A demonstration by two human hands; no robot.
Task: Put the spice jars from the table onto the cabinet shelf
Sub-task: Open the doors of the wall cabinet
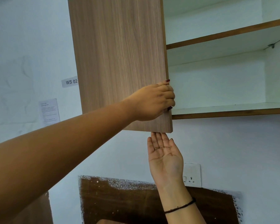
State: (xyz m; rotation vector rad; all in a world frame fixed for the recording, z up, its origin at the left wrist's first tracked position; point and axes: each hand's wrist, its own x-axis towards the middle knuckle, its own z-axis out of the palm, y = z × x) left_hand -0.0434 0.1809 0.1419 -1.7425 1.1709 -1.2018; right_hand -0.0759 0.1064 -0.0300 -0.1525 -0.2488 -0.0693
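Cabinet shelf (225, 107) lies just right of left grip (155, 102), seemingly clasping door edge (166, 62).

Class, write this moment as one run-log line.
left grip: holds cabinet door edge | right grip: fingers straight, tips at door's bottom edge | spice jars: not in view

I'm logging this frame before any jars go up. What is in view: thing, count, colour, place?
cabinet door: one, brown wood grain, swung open, upper centre
cabinet shelves: two, white with brown front edges, upper right
spice jars: none in view
WS 02 label: one, white, on the wall left of the door
paper notice: one, white, printed, on the wall below the label
wall socket: one, white, on the wall behind the right wrist
brown patch: one, dark, ragged-edged, lower wall
bracelet: one, black, right wrist
left hand: grips the door's free edge
right hand: palm open, fingertips at the door's bottom edge
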